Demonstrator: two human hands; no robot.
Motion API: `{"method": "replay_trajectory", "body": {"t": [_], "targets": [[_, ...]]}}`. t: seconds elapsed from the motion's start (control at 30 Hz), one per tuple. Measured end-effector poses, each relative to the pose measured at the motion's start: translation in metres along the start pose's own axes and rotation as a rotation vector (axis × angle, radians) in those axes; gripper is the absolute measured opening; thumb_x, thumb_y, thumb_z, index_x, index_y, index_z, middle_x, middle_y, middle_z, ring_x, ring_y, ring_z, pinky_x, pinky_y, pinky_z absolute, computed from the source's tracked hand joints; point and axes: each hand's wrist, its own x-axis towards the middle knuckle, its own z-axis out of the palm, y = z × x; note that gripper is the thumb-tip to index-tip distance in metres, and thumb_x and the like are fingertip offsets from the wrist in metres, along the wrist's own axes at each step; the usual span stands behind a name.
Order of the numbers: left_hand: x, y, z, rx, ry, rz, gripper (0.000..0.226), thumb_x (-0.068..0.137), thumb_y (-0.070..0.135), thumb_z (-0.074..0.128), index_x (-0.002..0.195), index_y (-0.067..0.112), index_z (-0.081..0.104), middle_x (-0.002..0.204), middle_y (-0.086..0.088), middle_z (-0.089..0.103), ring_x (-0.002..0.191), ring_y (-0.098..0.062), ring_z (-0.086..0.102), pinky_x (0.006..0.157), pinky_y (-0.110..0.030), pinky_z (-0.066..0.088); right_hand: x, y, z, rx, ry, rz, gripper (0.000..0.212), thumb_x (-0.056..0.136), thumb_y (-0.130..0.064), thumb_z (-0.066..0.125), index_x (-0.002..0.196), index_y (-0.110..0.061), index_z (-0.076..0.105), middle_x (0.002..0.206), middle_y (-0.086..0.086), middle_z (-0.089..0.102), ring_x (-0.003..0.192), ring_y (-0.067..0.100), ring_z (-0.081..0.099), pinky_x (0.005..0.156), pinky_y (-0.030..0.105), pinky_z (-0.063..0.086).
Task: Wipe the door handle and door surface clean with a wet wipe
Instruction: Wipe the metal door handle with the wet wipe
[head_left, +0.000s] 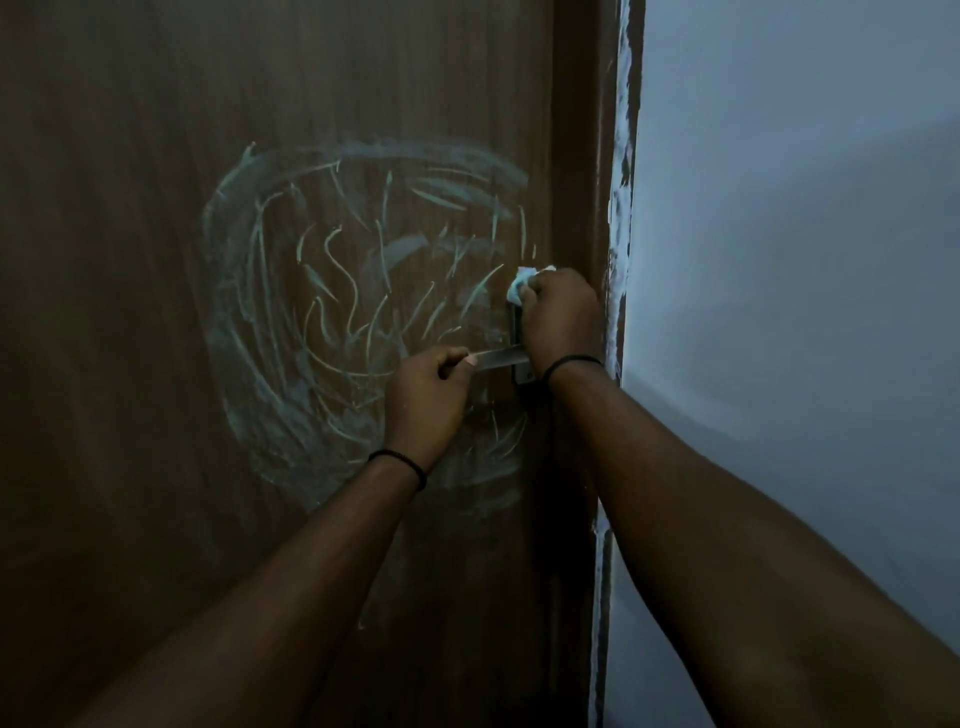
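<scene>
On brown door (156, 260): pale smears; left hand (426, 395) grips handle (501, 357), right hand (561, 317) clutches crumpled white wipe (519, 285)

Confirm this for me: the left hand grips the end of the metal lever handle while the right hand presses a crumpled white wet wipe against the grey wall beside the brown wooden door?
Not quite. The head view shows the right hand pressing the crumpled white wet wipe against the metal handle plate on the brown wooden door, not the grey wall. The left hand does grip the end of the metal lever handle.
</scene>
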Motion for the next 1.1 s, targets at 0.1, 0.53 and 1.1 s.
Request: {"method": "replay_trajectory", "body": {"t": [0.1, 0.53, 1.1], "targets": [[0.0, -0.001, 0.002, 0.005, 0.016, 0.019, 0.022, 0.096, 0.022, 0.063, 0.112, 0.012, 0.074, 0.094, 0.004, 0.072, 0.087, -0.007, 0.066, 0.08, -0.027, 0.054, 0.003, -0.002, 0.002, -0.06, -0.079, -0.174, 0.023, 0.093, -0.012, 0.057, 0.11, -0.008, 0.072, 0.114, 0.009, 0.068, 0.105, 0.022, 0.062, 0.09, 0.021, 0.042], [0.0, -0.004, 0.006, 0.034, 0.036, 0.049, 0.019, 0.096, 0.02, 0.062, 0.111, 0.016, 0.074, 0.09, 0.014, 0.066, 0.082, 0.003, 0.059, 0.071, -0.013, 0.045, 0.016, -0.009, -0.011, -0.268, -0.269, -0.409, 0.016, 0.091, -0.009, 0.059, 0.104, -0.008, 0.068, 0.106, 0.014, 0.065, 0.099, 0.03, 0.06, 0.085, 0.043, 0.052], [-0.002, 0.001, 0.01, -0.06, 0.037, -0.029, 0.014, 0.096, 0.019, 0.062, 0.102, 0.015, 0.074, 0.083, 0.004, 0.07, 0.08, -0.016, 0.067, 0.077, -0.043, 0.059, -0.029, 0.023, 0.002, 0.202, -0.222, 0.362, 0.026, 0.099, -0.013, 0.047, 0.118, -0.006, 0.063, 0.115, 0.01, 0.066, 0.101, 0.023, 0.063, 0.085, 0.031, 0.055]]}}
